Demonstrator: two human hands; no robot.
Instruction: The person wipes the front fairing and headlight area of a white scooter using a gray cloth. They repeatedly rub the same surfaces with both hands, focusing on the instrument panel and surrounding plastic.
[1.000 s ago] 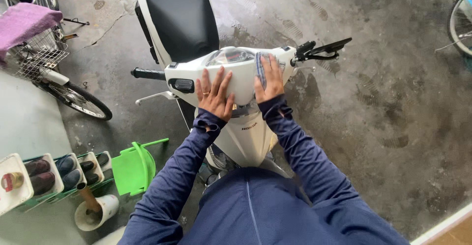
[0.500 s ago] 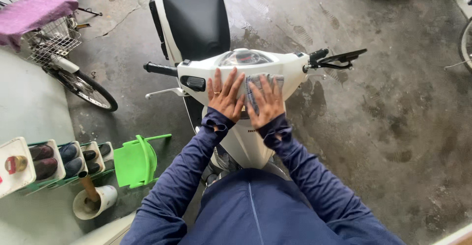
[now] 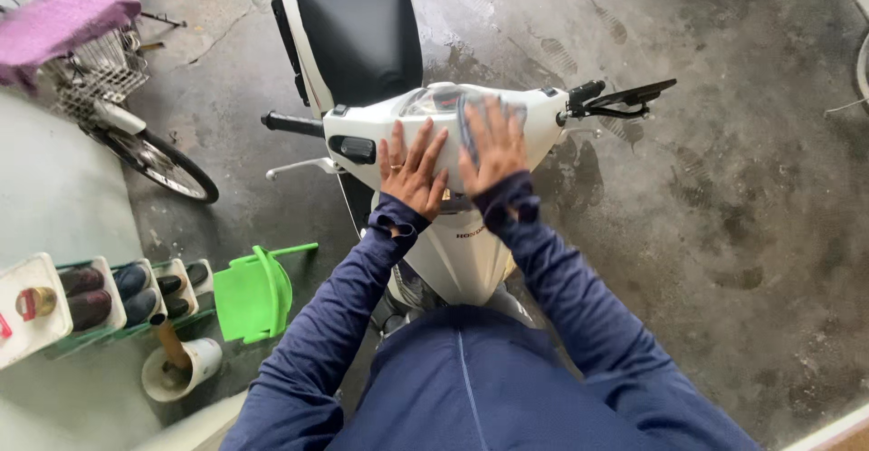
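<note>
Towel (image 3: 56, 28): purple, soft and nubbly, draped over a wire basket (image 3: 98, 71) on a bicycle (image 3: 149, 148) at far left.
Shoe rack (image 3: 100, 293): green, lower left, holding dark shoes in a row.
Dustpan (image 3: 253, 293): bright green plastic, lying on the floor beside the rack.
Scooter (image 3: 453, 234): glossy white plastic body, smooth black seat, black rubber grips at each end of the handlebar.
Left hand (image 3: 412, 172): flat on the white handlebar cover, fingers spread open, holding nothing.
Right hand (image 3: 493, 152): just beside the left, fingers splayed, pressing a grey-blue cloth (image 3: 471, 116) onto the cover near the clear gauge window.
Floor (image 3: 724, 234): rough grey concrete, damp and blotchy, with footprints.
</note>
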